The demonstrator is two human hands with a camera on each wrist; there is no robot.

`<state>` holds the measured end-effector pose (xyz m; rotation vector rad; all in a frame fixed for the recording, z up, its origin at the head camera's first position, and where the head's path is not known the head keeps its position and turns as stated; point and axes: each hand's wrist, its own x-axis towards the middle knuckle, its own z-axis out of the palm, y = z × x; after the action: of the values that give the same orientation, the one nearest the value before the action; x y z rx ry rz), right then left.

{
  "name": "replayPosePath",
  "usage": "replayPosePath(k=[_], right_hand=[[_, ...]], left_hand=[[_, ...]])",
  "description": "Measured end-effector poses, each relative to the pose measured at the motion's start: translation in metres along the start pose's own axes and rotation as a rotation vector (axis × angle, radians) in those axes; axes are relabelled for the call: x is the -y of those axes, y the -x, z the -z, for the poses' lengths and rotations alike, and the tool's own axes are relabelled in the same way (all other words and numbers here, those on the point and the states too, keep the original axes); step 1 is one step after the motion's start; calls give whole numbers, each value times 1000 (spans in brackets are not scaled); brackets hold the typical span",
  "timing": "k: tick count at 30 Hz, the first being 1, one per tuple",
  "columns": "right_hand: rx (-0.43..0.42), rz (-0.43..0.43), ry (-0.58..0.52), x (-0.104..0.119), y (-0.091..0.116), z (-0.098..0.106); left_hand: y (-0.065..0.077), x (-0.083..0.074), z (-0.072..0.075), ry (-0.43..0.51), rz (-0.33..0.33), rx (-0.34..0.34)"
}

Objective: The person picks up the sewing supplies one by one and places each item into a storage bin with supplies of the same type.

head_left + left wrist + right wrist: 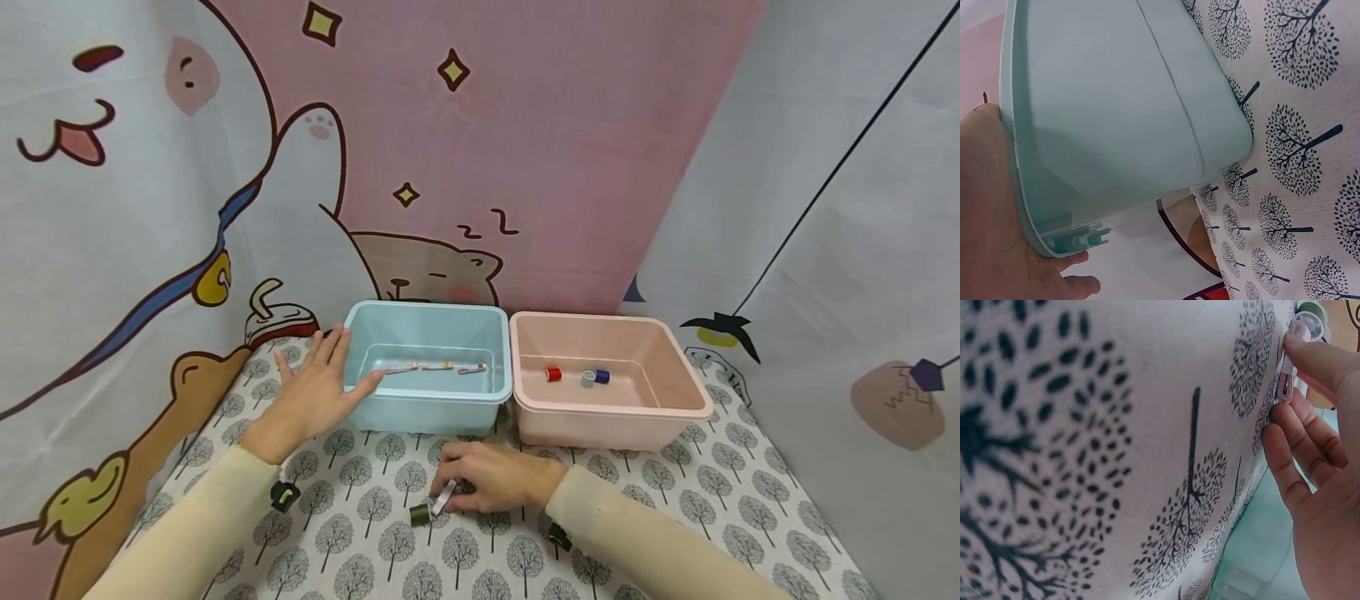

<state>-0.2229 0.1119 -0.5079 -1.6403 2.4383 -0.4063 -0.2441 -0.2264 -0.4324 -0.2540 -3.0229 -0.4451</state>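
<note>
My right hand (483, 477) is low over the tablecloth in front of the bins. Between thumb and fingers it pinches a slim pale pink hair clip (1286, 378). Just left of the clip a green thread spool (420, 515) lies on its side, its pale round end close to the clip. My left hand (318, 392) rests on the left rim of the light blue bin (431, 414), fingers spread and straight, thumb reaching over the front corner. Inside that bin, several small patterned clips (437, 366) lie in a row.
A pink bin (607, 429) stands right beside the blue one. In it lie a red spool (553, 375), a pale grey spool (588, 379) and a blue spool (602, 376). Behind the bins hangs a cartoon-printed cloth (555, 167); a tree-patterned tablecloth (360, 533) covers the table.
</note>
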Motion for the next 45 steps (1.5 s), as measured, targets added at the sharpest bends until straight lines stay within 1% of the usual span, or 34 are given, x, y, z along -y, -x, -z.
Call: replayPosePath(k=[8, 14, 32, 38, 41, 45], right_hand=[[1, 18, -16, -2, 0, -1], [12, 11, -69, -1, 1, -2], [-13, 21, -76, 0, 4, -1], [-25, 16, -77, 1, 6, 2], [-26, 1, -84, 3, 7, 7], [-34, -5, -68, 6, 8, 14]], left_hand=[[-1, 0, 0, -1, -1, -8], [-1, -1, 0, 3, 0, -10], [0, 1, -3, 9, -2, -9], [1, 2, -3, 5, -3, -12], [1, 2, -3, 1, -5, -15], [0, 1, -3, 2, -8, -17]])
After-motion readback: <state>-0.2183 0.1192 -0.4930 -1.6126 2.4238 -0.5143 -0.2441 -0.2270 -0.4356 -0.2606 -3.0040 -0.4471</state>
